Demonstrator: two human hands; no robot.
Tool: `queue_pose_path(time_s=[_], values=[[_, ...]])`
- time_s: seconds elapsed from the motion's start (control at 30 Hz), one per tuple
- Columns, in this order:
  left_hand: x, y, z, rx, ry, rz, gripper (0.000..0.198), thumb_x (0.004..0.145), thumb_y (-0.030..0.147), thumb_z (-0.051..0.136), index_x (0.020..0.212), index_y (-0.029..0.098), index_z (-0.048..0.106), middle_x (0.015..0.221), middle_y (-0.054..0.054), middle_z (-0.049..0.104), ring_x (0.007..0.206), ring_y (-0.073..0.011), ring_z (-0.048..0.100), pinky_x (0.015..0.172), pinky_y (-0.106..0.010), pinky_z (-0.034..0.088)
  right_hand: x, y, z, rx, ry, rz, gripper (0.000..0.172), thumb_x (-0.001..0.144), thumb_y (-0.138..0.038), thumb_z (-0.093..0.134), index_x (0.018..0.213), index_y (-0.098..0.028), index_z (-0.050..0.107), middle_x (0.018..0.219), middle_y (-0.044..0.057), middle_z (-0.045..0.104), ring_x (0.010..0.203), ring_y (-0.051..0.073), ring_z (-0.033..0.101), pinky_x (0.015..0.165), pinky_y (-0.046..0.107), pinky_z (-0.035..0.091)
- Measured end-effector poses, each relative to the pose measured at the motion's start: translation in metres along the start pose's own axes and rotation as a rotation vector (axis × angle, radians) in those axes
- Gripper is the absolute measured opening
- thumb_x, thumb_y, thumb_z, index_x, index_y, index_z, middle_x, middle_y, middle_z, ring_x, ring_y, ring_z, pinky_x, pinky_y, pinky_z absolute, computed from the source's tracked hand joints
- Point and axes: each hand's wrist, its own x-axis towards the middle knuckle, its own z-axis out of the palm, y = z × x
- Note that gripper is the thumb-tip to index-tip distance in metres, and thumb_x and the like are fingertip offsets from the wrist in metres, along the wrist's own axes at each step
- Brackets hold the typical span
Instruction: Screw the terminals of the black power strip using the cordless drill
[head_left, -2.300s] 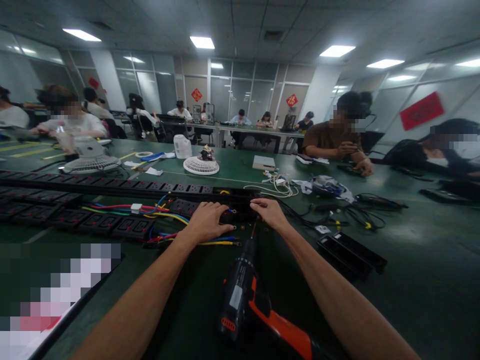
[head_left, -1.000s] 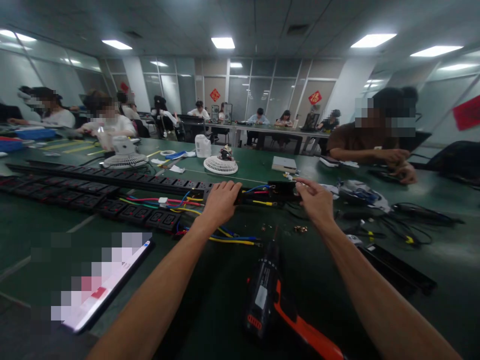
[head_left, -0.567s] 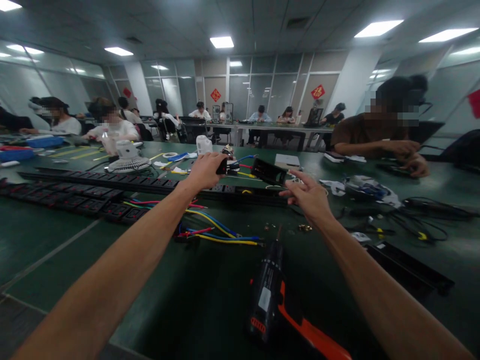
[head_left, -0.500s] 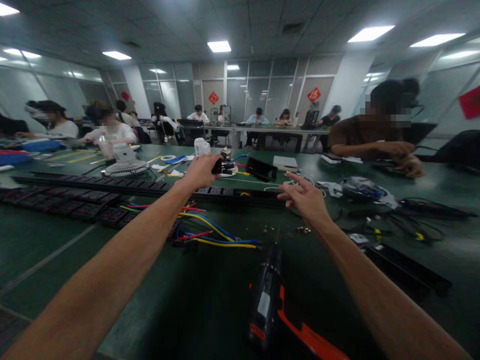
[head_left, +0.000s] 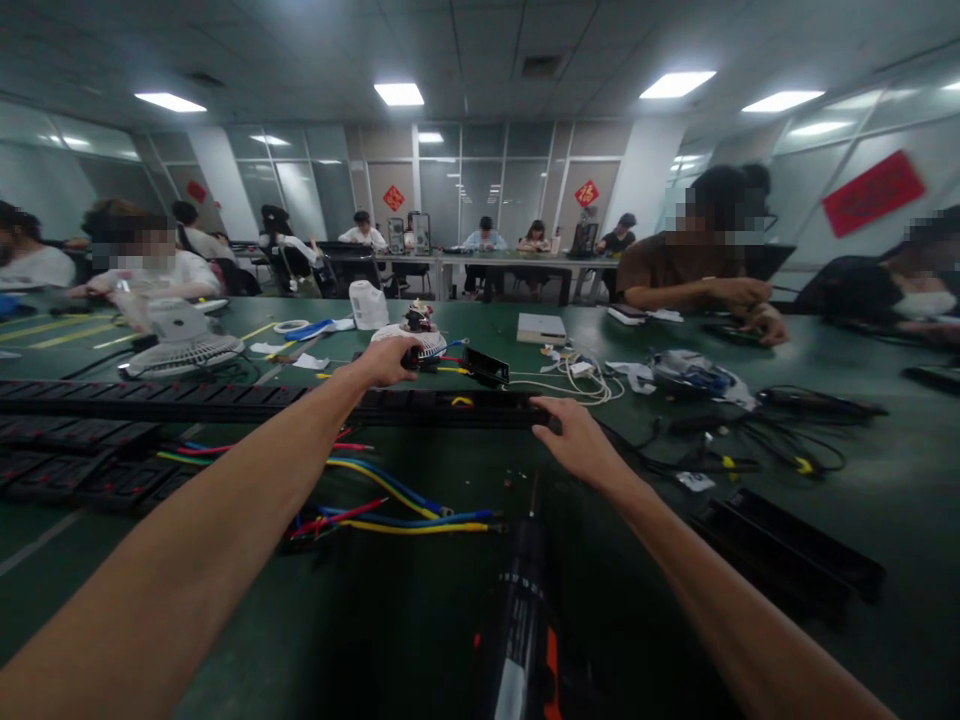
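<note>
My left hand (head_left: 388,361) is stretched out far over the green table, closed on a small black wired part (head_left: 487,367) with coloured leads that trails to its right. My right hand (head_left: 576,444) rests on the right end of a long black power strip housing (head_left: 450,405), fingers curled over its end. A black and orange power drill (head_left: 525,620) lies on the table between my forearms, its bit pointing away from me. Loose blue, yellow and red wires (head_left: 397,515) lie to the left of the drill.
More black socket strips (head_left: 82,440) lie at the left, black covers (head_left: 787,550) at the right. Two small white fans (head_left: 184,345), a white box (head_left: 546,327) and tangled cables (head_left: 720,430) sit farther back. Several people work at the far side and at other tables.
My left hand lifted the wired black part off the table and carried it away beyond the long strip. My right hand let go of it, opened, then came down on the strip's end.
</note>
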Motion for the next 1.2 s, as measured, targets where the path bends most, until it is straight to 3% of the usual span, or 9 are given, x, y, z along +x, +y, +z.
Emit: queue_pose_path(time_s=[0.1, 0.2, 0.3, 0.37, 0.57, 0.87, 0.93, 1.1, 1.2], values=[[0.011, -0.004, 0.008, -0.016, -0.063, 0.015, 0.068, 0.078, 0.051, 0.077, 0.139, 0.024, 0.063, 0.133, -0.01, 0.07, 0.118, -0.0314, 0.065, 0.099, -0.039, 0.049, -0.002, 0.001, 0.0, -0.036, -0.04, 0.003, 0.051, 0.089, -0.02, 0.069, 0.14, -0.013, 0.067, 0.133, 0.019, 0.067, 0.125, 0.032, 0.061, 0.112, 0.047, 0.044], [0.017, -0.006, 0.019, -0.072, -0.136, -0.005, 0.07, 0.077, 0.066, 0.072, 0.133, 0.023, 0.065, 0.121, -0.01, 0.074, 0.107, -0.0295, 0.068, 0.091, -0.037, 0.051, -0.002, -0.003, -0.005, -0.05, -0.069, 0.045, 0.048, 0.089, -0.026, 0.073, 0.134, -0.013, 0.071, 0.123, 0.018, 0.069, 0.104, 0.027, 0.067, 0.099, 0.041, 0.05], [0.018, -0.006, 0.031, -0.143, -0.171, -0.012, 0.075, 0.075, 0.073, 0.069, 0.131, 0.023, 0.066, 0.122, -0.01, 0.073, 0.106, -0.0282, 0.067, 0.089, -0.035, 0.051, 0.0, -0.007, -0.012, 0.008, -0.088, 0.107, 0.034, 0.088, -0.031, 0.074, 0.115, -0.012, 0.08, 0.105, 0.013, 0.074, 0.087, 0.023, 0.068, 0.085, 0.035, 0.052], [0.017, -0.004, 0.036, -0.185, -0.207, -0.01, 0.079, 0.073, 0.077, 0.068, 0.13, 0.022, 0.066, 0.122, -0.01, 0.073, 0.107, -0.0279, 0.067, 0.089, -0.034, 0.05, 0.002, -0.009, -0.015, 0.083, -0.094, 0.169, 0.027, 0.091, -0.037, 0.069, 0.101, -0.014, 0.082, 0.093, 0.01, 0.077, 0.085, 0.023, 0.07, 0.08, 0.032, 0.05], [0.011, 0.005, 0.044, -0.237, -0.334, -0.011, 0.079, 0.072, 0.079, 0.065, 0.124, 0.021, 0.07, 0.122, -0.009, 0.073, 0.108, -0.0264, 0.067, 0.089, -0.031, 0.051, 0.0, -0.009, -0.013, 0.098, -0.098, 0.314, 0.038, 0.091, -0.049, 0.065, 0.081, -0.016, 0.082, 0.082, 0.009, 0.078, 0.078, 0.024, 0.07, 0.07, 0.033, 0.044], [0.007, 0.016, 0.041, -0.226, -0.422, -0.061, 0.082, 0.078, 0.085, 0.051, 0.125, 0.022, 0.073, 0.121, -0.011, 0.076, 0.108, -0.0297, 0.069, 0.092, -0.035, 0.052, -0.001, -0.014, -0.011, 0.11, -0.206, 0.319, 0.043, 0.094, -0.048, 0.06, 0.08, -0.015, 0.083, 0.075, 0.007, 0.075, 0.074, 0.022, 0.067, 0.069, 0.031, 0.042], [0.002, 0.02, 0.041, -0.19, -0.364, -0.067, 0.08, 0.084, 0.083, 0.045, 0.127, 0.022, 0.073, 0.123, -0.011, 0.076, 0.113, -0.0305, 0.068, 0.097, -0.036, 0.051, -0.001, -0.014, -0.011, 0.114, -0.212, 0.315, 0.045, 0.094, -0.049, 0.059, 0.076, -0.015, 0.082, 0.069, 0.005, 0.071, 0.07, 0.021, 0.064, 0.066, 0.031, 0.041], [-0.03, 0.041, 0.035, -0.119, 0.005, 0.06, 0.069, 0.097, 0.067, 0.041, 0.138, 0.017, 0.066, 0.14, -0.015, 0.065, 0.131, -0.0304, 0.058, 0.111, -0.04, 0.044, -0.002, -0.014, -0.01, 0.164, -0.201, 0.313, 0.043, 0.093, -0.047, 0.06, 0.074, -0.015, 0.082, 0.066, 0.004, 0.068, 0.067, 0.02, 0.062, 0.065, 0.03, 0.041], [-0.058, 0.06, 0.03, -0.143, -0.015, 0.17, 0.07, 0.093, 0.07, 0.054, 0.143, 0.021, 0.061, 0.139, -0.013, 0.065, 0.125, -0.0295, 0.06, 0.109, -0.041, 0.045, -0.001, -0.013, -0.009, 0.213, -0.197, 0.316, 0.041, 0.092, -0.044, 0.061, 0.074, -0.014, 0.082, 0.065, 0.005, 0.069, 0.067, 0.02, 0.062, 0.065, 0.03, 0.042]])
